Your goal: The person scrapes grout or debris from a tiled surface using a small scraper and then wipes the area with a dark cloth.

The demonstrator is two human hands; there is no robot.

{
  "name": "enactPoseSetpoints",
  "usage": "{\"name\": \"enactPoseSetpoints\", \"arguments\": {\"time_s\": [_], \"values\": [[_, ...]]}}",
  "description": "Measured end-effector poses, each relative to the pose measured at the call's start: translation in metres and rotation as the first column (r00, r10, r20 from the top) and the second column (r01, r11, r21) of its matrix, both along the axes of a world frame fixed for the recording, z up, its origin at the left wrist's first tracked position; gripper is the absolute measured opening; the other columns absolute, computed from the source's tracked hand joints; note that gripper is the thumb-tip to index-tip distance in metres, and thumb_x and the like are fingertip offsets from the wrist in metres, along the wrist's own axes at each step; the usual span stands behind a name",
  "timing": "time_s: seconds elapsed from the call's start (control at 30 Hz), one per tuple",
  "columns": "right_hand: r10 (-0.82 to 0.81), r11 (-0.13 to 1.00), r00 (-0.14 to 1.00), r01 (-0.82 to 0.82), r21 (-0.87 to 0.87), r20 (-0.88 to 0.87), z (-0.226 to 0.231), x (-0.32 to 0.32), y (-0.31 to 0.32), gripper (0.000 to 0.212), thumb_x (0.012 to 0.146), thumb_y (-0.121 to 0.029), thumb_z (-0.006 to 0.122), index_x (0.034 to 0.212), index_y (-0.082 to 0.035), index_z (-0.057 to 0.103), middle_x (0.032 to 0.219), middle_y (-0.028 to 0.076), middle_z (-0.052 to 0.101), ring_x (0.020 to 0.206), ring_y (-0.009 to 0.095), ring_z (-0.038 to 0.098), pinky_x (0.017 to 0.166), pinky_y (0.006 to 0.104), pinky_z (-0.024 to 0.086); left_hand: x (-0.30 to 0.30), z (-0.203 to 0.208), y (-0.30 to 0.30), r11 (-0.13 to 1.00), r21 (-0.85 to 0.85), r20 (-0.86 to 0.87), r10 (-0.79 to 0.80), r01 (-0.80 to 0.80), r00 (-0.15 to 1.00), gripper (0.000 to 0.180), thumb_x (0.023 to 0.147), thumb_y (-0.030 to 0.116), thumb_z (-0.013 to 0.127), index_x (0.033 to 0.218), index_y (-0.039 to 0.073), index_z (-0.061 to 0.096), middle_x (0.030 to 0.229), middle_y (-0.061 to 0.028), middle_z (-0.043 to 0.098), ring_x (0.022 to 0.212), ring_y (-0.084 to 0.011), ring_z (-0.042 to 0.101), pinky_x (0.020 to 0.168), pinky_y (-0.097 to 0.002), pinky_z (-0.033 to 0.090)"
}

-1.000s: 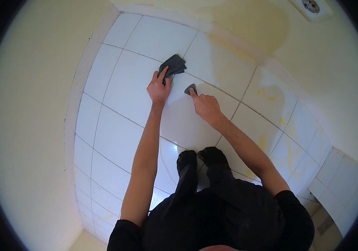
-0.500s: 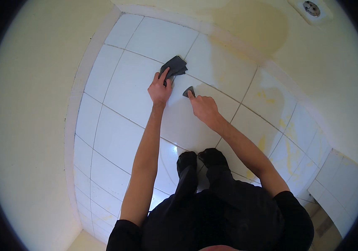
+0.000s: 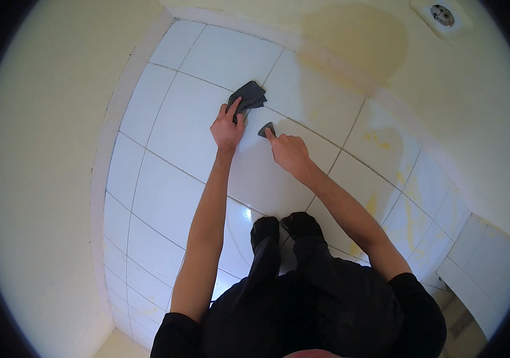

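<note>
My left hand [image 3: 227, 129] has its fingers closed on a folded dark grey cloth [image 3: 250, 93], which lies against the white floor tiles across a joint. In my right hand [image 3: 290, 152] is a small scraper with a dark grey fan-shaped blade [image 3: 266, 129]. Its blade is down at the tile, a short way nearer and to the right of the cloth. The fingers of that hand wrap round the scraper's handle, which they hide.
White tiles [image 3: 183, 158] with dark joints cover the floor. Yellow smears [image 3: 378, 141] mark tiles on the right. Cream walls with a pale skirting [image 3: 107, 131] border the floor; an opened round wall fitting [image 3: 443, 15] is at upper right. My feet [image 3: 300, 225] are in black socks.
My right hand and the scraper have shifted very slightly left. My left hand and the cloth stay in nearly the same place.
</note>
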State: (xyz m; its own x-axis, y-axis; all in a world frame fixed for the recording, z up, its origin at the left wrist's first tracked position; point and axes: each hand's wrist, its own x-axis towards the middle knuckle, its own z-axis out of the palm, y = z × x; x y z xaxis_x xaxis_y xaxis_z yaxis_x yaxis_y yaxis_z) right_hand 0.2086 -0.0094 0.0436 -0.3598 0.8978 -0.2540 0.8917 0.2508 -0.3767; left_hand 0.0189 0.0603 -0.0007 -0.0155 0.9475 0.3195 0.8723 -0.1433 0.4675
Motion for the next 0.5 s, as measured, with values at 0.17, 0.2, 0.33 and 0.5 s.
{"name": "enactPoseSetpoints", "arguments": {"time_s": [0.17, 0.2, 0.33, 0.5], "values": [[0.024, 1.000, 1.000, -0.024, 0.010, -0.001, 0.001, -0.002, 0.000, 0.051, 0.086, -0.008, 0.056, 0.138, -0.003, 0.055, 0.072, 0.017, 0.068, 0.066, 0.032, 0.070, 0.059, 0.0449, 0.056, -0.003, -0.001, 0.000, 1.000, -0.010, 0.006, -0.001, 0.001, 1.000, 0.043, 0.084, 0.017, 0.062, 0.125, 0.027, 0.069, 0.100, -0.0052, 0.064, 0.071, -0.0277, 0.068, 0.061, -0.0400, 0.057], [0.016, 1.000, 1.000, -0.016, 0.023, -0.007, 0.001, -0.002, 0.002, 0.052, 0.086, -0.007, 0.056, 0.138, -0.003, 0.055, 0.072, 0.017, 0.068, 0.066, 0.031, 0.070, 0.059, 0.0446, 0.056, -0.002, 0.000, 0.000, 0.999, -0.034, 0.013, -0.006, 0.007, 1.000, 0.043, 0.084, 0.017, 0.062, 0.125, 0.027, 0.069, 0.100, -0.0053, 0.064, 0.071, -0.0278, 0.068, 0.061, -0.0402, 0.057], [0.011, 0.999, 1.000, -0.012, 0.035, 0.016, 0.001, -0.008, 0.004, 0.053, 0.086, -0.006, 0.055, 0.138, -0.002, 0.055, 0.072, 0.017, 0.068, 0.066, 0.031, 0.070, 0.059, 0.0442, 0.056, -0.001, 0.002, 0.000, 0.999, -0.037, 0.093, -0.003, 0.006, 0.996, 0.043, 0.084, 0.015, 0.061, 0.125, 0.025, 0.069, 0.100, -0.0064, 0.064, 0.070, -0.0285, 0.067, 0.062, -0.0410, 0.057], [0.036, 0.999, 0.999, -0.036, 0.006, 0.022, 0.006, -0.012, 0.009, 0.051, 0.086, -0.006, 0.056, 0.137, 0.000, 0.055, 0.075, 0.017, 0.070, 0.069, 0.032, 0.072, 0.061, 0.0435, 0.057, -0.004, 0.000, 0.000, 0.999, -0.036, 0.161, 0.012, -0.006, 0.987, 0.041, 0.085, 0.014, 0.061, 0.124, 0.024, 0.069, 0.099, -0.0080, 0.063, 0.070, -0.0291, 0.067, 0.062, -0.0410, 0.057]]}}
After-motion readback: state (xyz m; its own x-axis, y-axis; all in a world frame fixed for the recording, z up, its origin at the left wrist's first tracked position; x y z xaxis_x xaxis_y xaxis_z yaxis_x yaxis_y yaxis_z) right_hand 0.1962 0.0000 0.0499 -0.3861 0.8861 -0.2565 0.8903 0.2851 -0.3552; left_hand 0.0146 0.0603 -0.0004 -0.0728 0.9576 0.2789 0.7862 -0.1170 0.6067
